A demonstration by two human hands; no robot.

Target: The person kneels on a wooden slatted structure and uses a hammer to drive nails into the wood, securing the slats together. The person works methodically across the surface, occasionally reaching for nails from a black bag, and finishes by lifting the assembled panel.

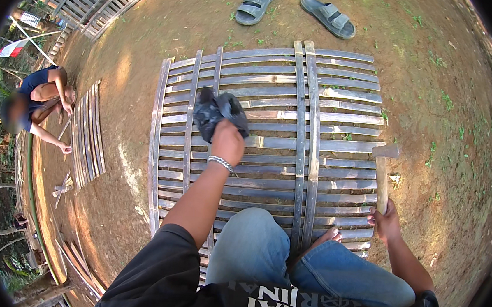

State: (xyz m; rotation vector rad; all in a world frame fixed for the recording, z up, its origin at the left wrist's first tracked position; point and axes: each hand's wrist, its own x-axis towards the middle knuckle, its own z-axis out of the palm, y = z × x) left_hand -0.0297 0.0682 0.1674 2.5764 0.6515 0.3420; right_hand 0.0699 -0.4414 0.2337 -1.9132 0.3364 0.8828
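Your left hand is closed around a crumpled black bag, with the fingers mostly hidden; whether the bag touches the slats beneath, you cannot tell from here. A braided bracelet circles that wrist. Your right hand grips a wooden-handled tool low on its handle, metal head pointing toward 12 o'clock.

Between your hands lies the bamboo panel, slats running from 9 to 3 o'clock. From its middle, the bag sits near 10, the tool's head at 3 and your right hand at 4. Your jeans cover 6, a bare foot near 5.

Farther out, grey sandals rest on the dirt at 12 and 1. At 9, a smaller slatted panel lies before a crouching co-worker.
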